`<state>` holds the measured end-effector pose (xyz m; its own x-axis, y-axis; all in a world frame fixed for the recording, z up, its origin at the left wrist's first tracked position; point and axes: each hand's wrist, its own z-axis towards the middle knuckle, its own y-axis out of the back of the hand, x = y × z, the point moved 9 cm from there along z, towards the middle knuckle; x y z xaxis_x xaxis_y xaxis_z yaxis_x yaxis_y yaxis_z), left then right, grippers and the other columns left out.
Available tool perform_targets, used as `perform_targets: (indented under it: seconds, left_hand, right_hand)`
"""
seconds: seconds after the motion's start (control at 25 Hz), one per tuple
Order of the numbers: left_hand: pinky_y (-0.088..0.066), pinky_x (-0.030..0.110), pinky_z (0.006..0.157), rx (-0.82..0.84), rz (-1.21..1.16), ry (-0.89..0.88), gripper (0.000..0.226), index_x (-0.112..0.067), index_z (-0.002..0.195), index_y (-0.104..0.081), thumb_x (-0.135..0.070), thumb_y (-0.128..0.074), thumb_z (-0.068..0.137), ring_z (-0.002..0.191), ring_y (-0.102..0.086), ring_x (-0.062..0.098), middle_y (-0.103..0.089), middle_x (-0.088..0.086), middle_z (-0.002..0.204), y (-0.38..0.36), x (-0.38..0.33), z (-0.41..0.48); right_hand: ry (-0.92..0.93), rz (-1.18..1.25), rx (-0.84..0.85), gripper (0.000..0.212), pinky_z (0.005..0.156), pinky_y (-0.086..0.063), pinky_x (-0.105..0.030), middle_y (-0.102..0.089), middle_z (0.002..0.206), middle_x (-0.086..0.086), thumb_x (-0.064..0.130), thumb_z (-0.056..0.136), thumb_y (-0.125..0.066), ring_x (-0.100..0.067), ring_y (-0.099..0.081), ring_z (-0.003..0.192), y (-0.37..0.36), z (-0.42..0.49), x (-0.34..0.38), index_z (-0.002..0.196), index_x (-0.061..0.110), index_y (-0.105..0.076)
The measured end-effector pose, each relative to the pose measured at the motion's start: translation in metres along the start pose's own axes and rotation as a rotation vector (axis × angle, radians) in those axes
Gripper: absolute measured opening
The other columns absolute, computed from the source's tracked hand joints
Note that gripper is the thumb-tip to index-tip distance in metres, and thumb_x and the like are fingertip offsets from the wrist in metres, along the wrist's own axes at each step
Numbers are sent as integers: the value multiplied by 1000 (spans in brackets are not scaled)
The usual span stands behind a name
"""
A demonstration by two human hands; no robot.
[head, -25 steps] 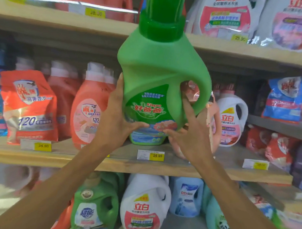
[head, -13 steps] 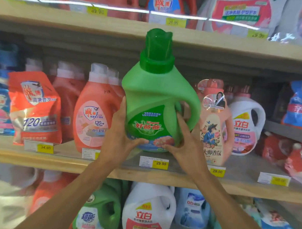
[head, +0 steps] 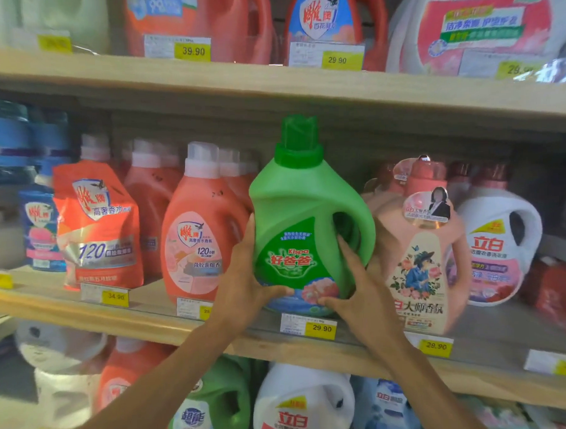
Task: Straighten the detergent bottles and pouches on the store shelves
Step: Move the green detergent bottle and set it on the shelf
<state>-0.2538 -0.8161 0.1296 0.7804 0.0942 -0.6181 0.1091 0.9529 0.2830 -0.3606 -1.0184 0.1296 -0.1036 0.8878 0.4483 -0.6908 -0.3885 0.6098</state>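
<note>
Green plastic detergent bottle with handle (head: pixel 307 220) has come down from up near the upper shelf. It is almost upright at the front edge of the wooden middle shelf (head: pixel 144 315), between the orange bottle (head: pixel 196 249) and the peach bottle (head: pixel 418 273). Left hand (head: pixel 245 286) and right hand (head: pixel 361 285) clasp its lower sides. Placement looks nearly done, label facing forward.

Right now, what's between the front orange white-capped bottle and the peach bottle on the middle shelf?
The green detergent bottle, gripped low by the left hand and right hand. The head view shows it.
</note>
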Motion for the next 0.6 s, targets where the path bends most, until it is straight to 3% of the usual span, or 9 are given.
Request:
perform_targets:
  seconds: [0.12,0.24,0.4,0.6]
  left_hand:
    - [-46,14,95,16,-5,40,143,-52,155,-4,-31,-98,49,126,-46,-10,-42,-30,140,-3,11,3]
    - [-43,9,96,32,5,47,143,-52,155,-4,-31,-98,49,128,-44,-9,-39,-35,139,-4,14,5]
    - [-48,35,103,42,-19,97,144,-54,154,-5,-24,-99,49,130,-47,0,-45,-20,142,-7,12,5]
    - [-48,44,105,78,14,162,144,-57,152,-3,-24,-99,50,126,-50,5,-47,-10,139,-11,13,5]
  right_hand:
    - [-7,9,10,124,94,-56,-42,-33,148,3,44,65,-94,-23,-55,126,-3,2,-3,139,83,-1]
    - [-18,25,9,124,94,-56,-41,-31,147,7,43,65,-94,-20,-54,125,-4,2,-7,138,83,-2]
    - [-51,32,31,127,92,-56,-35,-28,147,12,33,67,-93,-17,-53,124,-8,2,-8,139,82,0]
    - [-125,41,104,120,100,-53,-33,-25,146,8,26,71,-93,-17,-51,129,-15,4,-13,159,53,-15]
